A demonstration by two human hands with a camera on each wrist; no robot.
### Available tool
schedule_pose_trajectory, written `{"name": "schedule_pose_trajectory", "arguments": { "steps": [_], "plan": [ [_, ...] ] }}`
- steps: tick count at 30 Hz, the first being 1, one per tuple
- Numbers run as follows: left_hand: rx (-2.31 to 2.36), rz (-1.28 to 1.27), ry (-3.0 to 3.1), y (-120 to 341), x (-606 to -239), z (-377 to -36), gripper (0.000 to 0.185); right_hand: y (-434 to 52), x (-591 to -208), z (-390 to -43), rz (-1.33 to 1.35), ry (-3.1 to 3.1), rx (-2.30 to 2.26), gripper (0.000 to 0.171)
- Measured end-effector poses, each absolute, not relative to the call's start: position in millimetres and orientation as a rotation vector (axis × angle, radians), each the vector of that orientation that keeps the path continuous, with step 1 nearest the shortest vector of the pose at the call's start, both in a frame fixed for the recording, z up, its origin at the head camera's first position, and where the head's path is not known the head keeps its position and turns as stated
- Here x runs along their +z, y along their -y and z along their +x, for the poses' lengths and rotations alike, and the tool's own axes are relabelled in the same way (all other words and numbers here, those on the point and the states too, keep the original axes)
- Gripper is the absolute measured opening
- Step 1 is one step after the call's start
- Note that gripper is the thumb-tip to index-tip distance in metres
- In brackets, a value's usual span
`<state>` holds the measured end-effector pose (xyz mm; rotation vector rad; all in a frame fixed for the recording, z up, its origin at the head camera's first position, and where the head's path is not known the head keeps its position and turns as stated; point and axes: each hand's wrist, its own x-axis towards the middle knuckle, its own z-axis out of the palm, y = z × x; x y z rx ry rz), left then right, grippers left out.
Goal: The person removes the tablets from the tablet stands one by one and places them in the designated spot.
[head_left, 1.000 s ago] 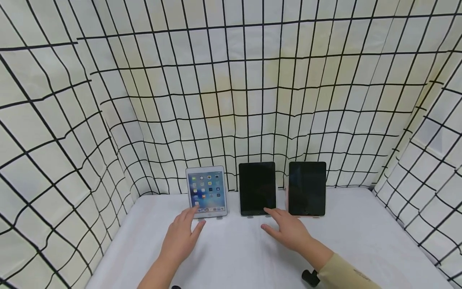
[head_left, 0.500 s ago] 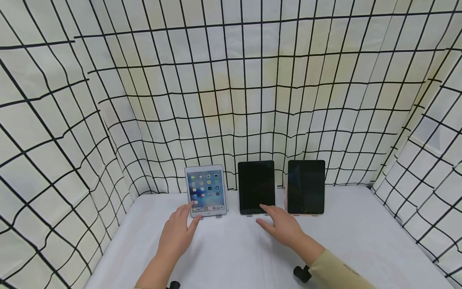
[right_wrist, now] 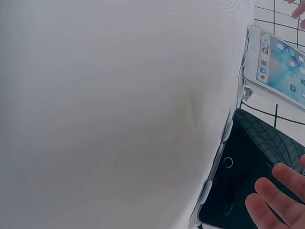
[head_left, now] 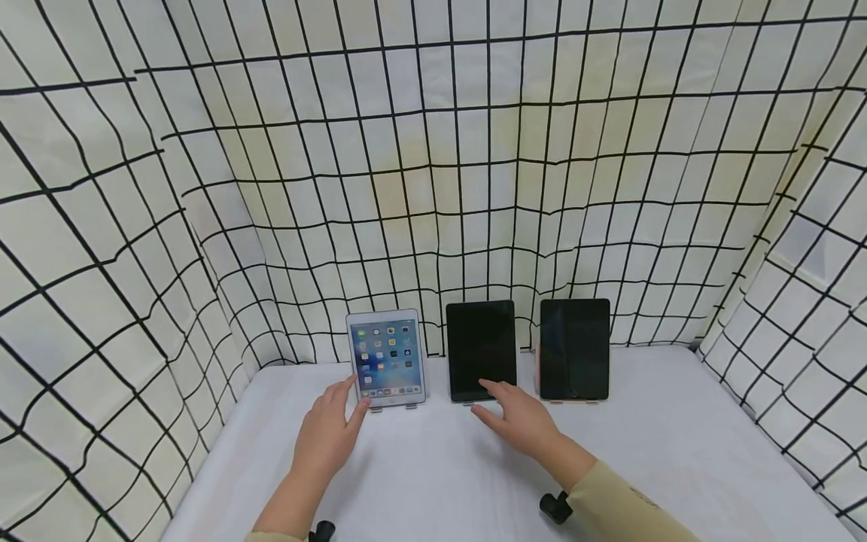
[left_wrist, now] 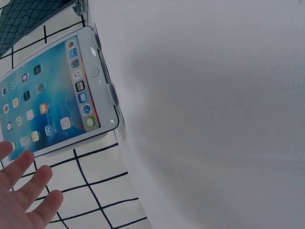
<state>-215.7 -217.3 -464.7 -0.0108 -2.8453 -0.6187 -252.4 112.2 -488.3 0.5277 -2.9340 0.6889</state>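
Three tablets stand upright on small stands at the back of the white table (head_left: 433,482). The left one is a white tablet (head_left: 387,357) with a lit screen of app icons; the middle tablet (head_left: 482,350) and the right tablet (head_left: 575,348) are dark. My left hand (head_left: 336,421) is open, its fingertips by the white tablet's lower left corner. In the left wrist view the fingers (left_wrist: 24,191) lie spread beside the white tablet (left_wrist: 47,105). My right hand (head_left: 508,410) is open, index finger at the middle tablet's lower edge. The right wrist view shows straight fingers (right_wrist: 276,195) over the dark tablet (right_wrist: 248,167); contact is unclear.
Cream cloth walls (head_left: 433,188) with a black grid close the table in at the back, left and right. Black wrist mounts (head_left: 555,508) show near the front edge. Bare white table surface lies in front of the tablets and to the right of the right tablet.
Both hands have crept forward toward the tablets. The right index finger has slid left along the middle tablet's lower edge, from its right corner toward the centre.
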Motion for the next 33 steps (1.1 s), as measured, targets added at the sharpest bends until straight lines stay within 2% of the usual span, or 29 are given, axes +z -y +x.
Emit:
{"name": "schedule_pose_trajectory", "arguments": {
  "steps": [33],
  "plan": [
    [-0.794, 0.184, 2.853, 231, -472, -256, 0.069, -43, -460, -274, 0.477, 2.995, 0.800, 0.066]
  ]
}}
